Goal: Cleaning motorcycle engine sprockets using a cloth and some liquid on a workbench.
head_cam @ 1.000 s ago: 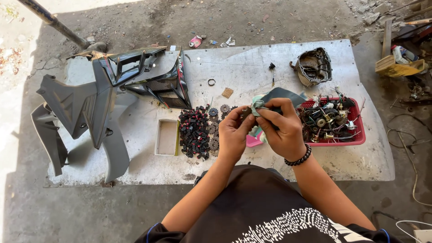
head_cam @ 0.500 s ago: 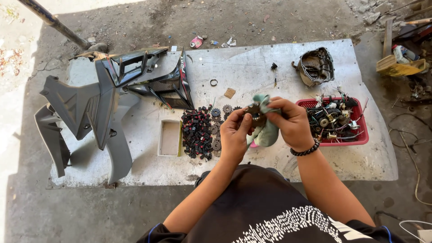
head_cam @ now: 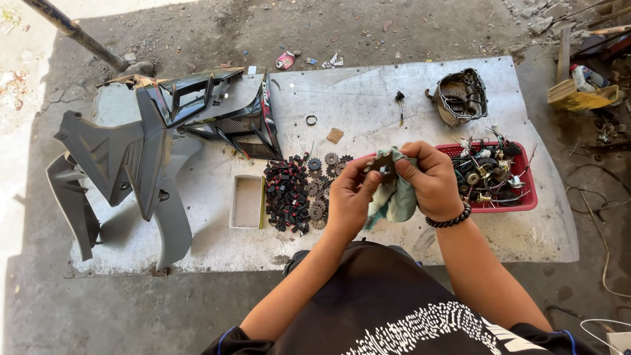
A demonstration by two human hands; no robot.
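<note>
A person crouches over a white board (head_cam: 368, 105) laid on the concrete ground, both hands raised together above it. The left hand (head_cam: 348, 197) pinches a small dark metal part (head_cam: 381, 164) between thumb and fingers, closed tight on it. The right hand (head_cam: 430, 181) is curled shut around a pale green rag (head_cam: 394, 200), pressing it against the part from the right. The part sits between the 2 hands, touching both, so small that its long axis cannot be told. Below and left lie a pile of black and red pieces (head_cam: 286, 194) and several gears (head_cam: 322, 187), beside a shallow box (head_cam: 248, 201). A red tray (head_cam: 526, 197) of wired parts sits just right of the hands. Grey fairing panels (head_cam: 125, 158) lie far left.
</note>
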